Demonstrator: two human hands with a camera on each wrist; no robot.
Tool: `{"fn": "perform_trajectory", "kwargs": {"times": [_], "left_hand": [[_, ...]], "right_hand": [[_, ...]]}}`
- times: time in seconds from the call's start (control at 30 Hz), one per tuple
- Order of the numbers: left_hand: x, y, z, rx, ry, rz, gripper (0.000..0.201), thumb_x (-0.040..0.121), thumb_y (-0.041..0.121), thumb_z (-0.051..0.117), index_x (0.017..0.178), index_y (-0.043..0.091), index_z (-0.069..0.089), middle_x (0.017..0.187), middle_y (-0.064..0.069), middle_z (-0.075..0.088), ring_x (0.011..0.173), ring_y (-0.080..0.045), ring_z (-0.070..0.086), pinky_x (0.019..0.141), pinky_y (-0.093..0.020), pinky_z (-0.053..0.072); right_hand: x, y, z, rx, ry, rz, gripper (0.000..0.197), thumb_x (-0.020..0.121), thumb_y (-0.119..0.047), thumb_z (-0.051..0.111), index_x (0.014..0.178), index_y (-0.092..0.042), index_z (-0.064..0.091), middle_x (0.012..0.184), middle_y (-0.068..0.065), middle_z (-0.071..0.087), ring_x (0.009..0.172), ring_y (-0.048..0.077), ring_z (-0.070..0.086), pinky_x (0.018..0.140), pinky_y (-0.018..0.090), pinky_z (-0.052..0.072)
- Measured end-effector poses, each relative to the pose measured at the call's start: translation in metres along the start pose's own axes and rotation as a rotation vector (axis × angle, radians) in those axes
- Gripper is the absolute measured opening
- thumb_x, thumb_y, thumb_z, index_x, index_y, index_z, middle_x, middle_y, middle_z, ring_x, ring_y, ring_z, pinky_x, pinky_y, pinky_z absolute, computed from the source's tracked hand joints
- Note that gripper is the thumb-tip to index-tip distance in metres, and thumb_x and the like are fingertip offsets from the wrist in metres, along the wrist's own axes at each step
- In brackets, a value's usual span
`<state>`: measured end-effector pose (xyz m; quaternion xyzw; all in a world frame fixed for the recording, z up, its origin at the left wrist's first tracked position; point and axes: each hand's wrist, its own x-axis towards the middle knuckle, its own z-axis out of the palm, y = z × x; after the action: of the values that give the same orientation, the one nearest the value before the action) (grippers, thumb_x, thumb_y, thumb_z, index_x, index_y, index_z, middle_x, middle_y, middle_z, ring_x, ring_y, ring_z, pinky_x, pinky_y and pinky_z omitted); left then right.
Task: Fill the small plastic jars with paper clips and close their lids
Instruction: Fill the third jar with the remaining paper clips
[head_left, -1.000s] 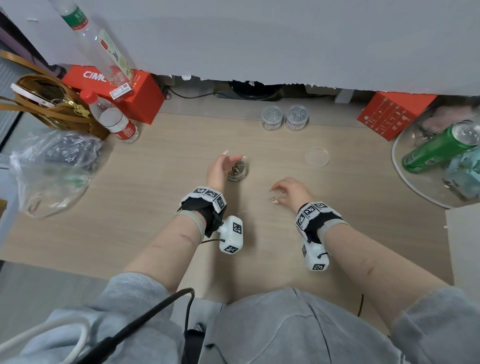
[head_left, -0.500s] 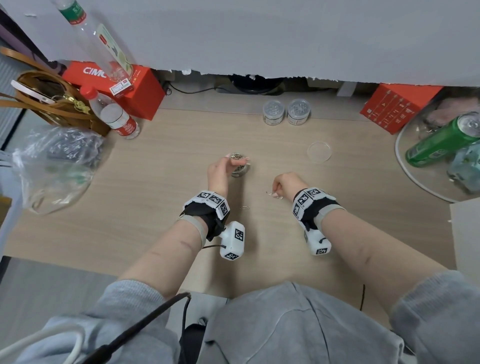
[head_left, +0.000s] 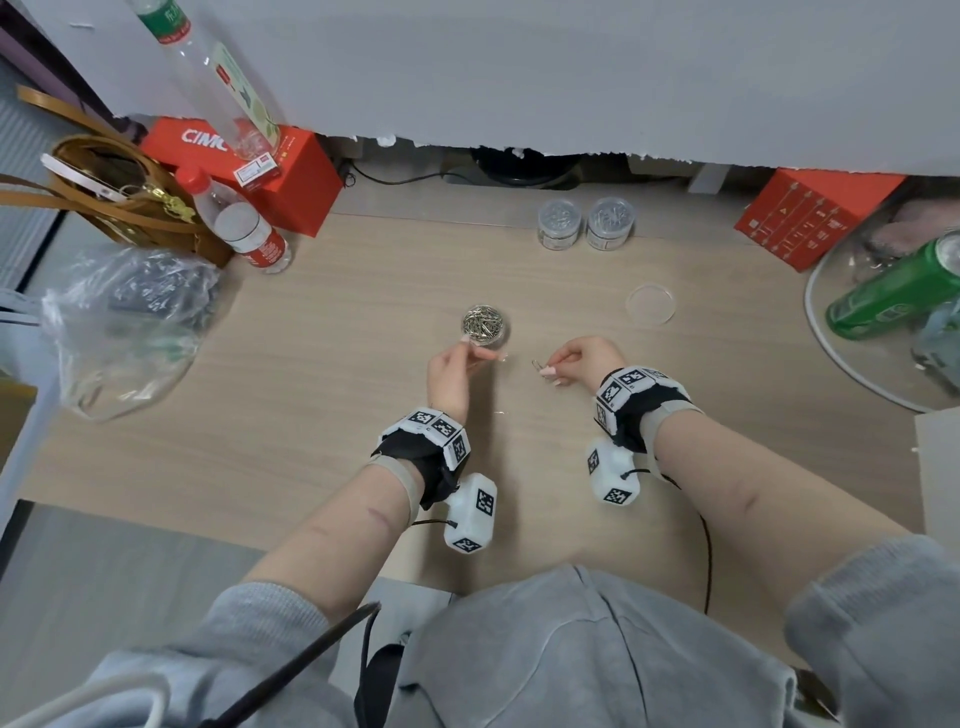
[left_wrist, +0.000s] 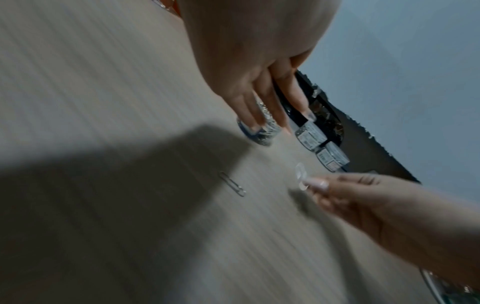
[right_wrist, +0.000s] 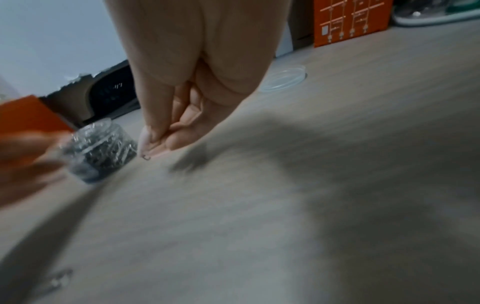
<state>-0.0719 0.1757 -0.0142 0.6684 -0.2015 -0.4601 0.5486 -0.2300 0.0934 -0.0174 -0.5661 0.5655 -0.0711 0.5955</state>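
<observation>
An open clear jar (head_left: 484, 325) full of paper clips stands mid-table. My left hand (head_left: 464, 360) hovers just in front of it, fingers (left_wrist: 262, 115) nearly straight and holding nothing I can see. The jar (left_wrist: 259, 133) shows behind those fingers. To the right, my right hand (head_left: 546, 367) pinches one paper clip (head_left: 536, 364) between thumb and finger just above the table; the clip's tip (right_wrist: 146, 157) pokes out below the curled fingers (right_wrist: 155, 137). A loose lid (head_left: 650, 304) lies at the right. Two closed filled jars (head_left: 558, 224) (head_left: 611, 223) stand at the back. One stray clip (left_wrist: 232, 186) lies on the table.
Red boxes (head_left: 291, 176) (head_left: 810, 218), water bottles (head_left: 244, 228), a brown bag (head_left: 119, 192) and a plastic bag (head_left: 124, 322) crowd the back and left. A glass tray (head_left: 831, 353) with a green can (head_left: 898, 291) sits at the right.
My left hand has drawn back from the mouth of the open jar toward me. My right hand has come up slightly off the table with a clip pinched in it.
</observation>
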Motion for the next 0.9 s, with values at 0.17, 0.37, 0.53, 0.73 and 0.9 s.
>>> {"fn": "perform_trajectory", "kwargs": {"times": [0.17, 0.37, 0.53, 0.73, 0.9], "left_hand": [[0.017, 0.006, -0.012, 0.023, 0.086, -0.008, 0.048, 0.101, 0.018, 0.034, 0.063, 0.008, 0.061, 0.052, 0.005, 0.066, 0.059, -0.013, 0.058, 0.058, -0.018, 0.048], [0.051, 0.038, -0.004, 0.035, 0.135, 0.040, 0.041, 0.102, 0.020, 0.033, 0.070, 0.010, 0.057, 0.071, -0.005, 0.062, 0.049, -0.002, 0.056, 0.049, -0.013, 0.044], [0.068, 0.024, -0.013, 0.099, 0.094, 0.031, 0.021, 0.099, 0.017, 0.043, 0.083, 0.010, 0.057, 0.072, -0.001, 0.059, 0.049, -0.007, 0.050, 0.046, -0.021, 0.039], [0.085, 0.013, -0.028, 0.351, -0.190, 0.021, 0.031, 0.088, 0.017, 0.063, 0.118, 0.007, 0.062, 0.100, -0.007, 0.065, 0.061, -0.010, 0.051, 0.053, -0.015, 0.044], [0.089, 0.014, -0.025, 0.384, -0.291, -0.042, 0.041, 0.081, 0.020, 0.071, 0.120, 0.010, 0.062, 0.064, -0.001, 0.049, 0.046, -0.008, 0.040, 0.041, -0.019, 0.036]], "right_hand": [[0.015, -0.036, 0.007, 0.093, 0.055, -0.110, 0.009, 0.078, 0.006, 0.066, 0.084, 0.001, 0.063, 0.046, -0.010, 0.060, 0.041, -0.001, 0.056, 0.050, 0.003, 0.045], [0.039, -0.067, 0.027, -0.032, 0.096, -0.157, 0.020, 0.076, -0.004, 0.071, 0.094, 0.002, 0.066, 0.062, -0.005, 0.054, 0.044, -0.003, 0.054, 0.051, 0.003, 0.039], [0.049, -0.065, 0.046, -0.192, 0.092, -0.169, 0.021, 0.077, -0.002, 0.069, 0.094, 0.008, 0.064, 0.060, -0.009, 0.047, 0.052, -0.002, 0.045, 0.050, 0.004, 0.035], [0.040, -0.065, 0.049, -0.067, 0.268, -0.287, 0.011, 0.081, 0.000, 0.062, 0.091, 0.005, 0.062, 0.077, 0.007, 0.055, 0.070, 0.016, 0.050, 0.057, 0.004, 0.039], [0.033, -0.052, 0.049, 0.006, 0.420, -0.279, 0.018, 0.092, -0.017, 0.050, 0.095, -0.002, 0.059, 0.074, -0.004, 0.057, 0.070, 0.013, 0.052, 0.069, 0.026, 0.041]]}}
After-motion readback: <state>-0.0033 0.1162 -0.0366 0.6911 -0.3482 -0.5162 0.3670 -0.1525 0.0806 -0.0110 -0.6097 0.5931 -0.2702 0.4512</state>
